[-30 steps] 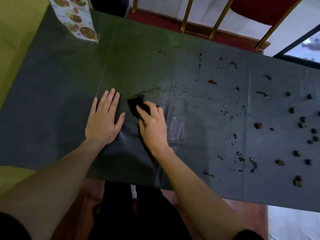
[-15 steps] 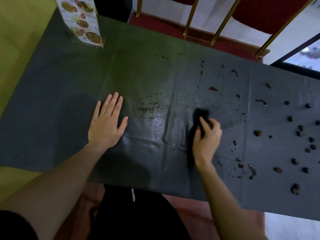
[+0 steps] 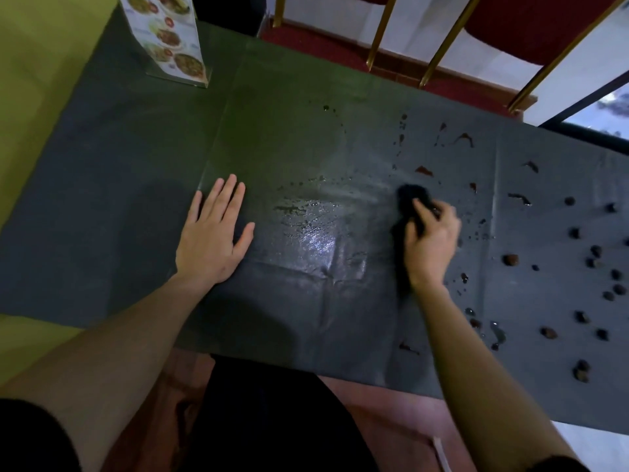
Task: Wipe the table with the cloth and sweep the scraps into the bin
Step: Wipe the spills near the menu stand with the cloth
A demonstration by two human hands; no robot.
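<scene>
Moved rightward across the table (image 3: pixel 102 206) since a second ago, from just beside the left hand (image 3: pixel 212 236) to the edge of the spill zone: right hand (image 3: pixel 430 240), with the dark cloth (image 3: pixel 413 199). Now well apart from the left hand. Fingers curled over the cloth, grasping it and pressing it to the dark covering. Left hand unchanged: flat, fingers straight, palm down, holding nothing. Between the hands, a wet glossy patch (image 3: pixel 316 238). Beyond the cloth and to its right, brown smears (image 3: pixel 423 171) and droplets. Farther right, many small dark scraps (image 3: pixel 510 259), scattered and well apart. At the far left corner, a standing menu card (image 3: pixel 170 39). Past the far edge, gold chair legs (image 3: pixel 442 46).
</scene>
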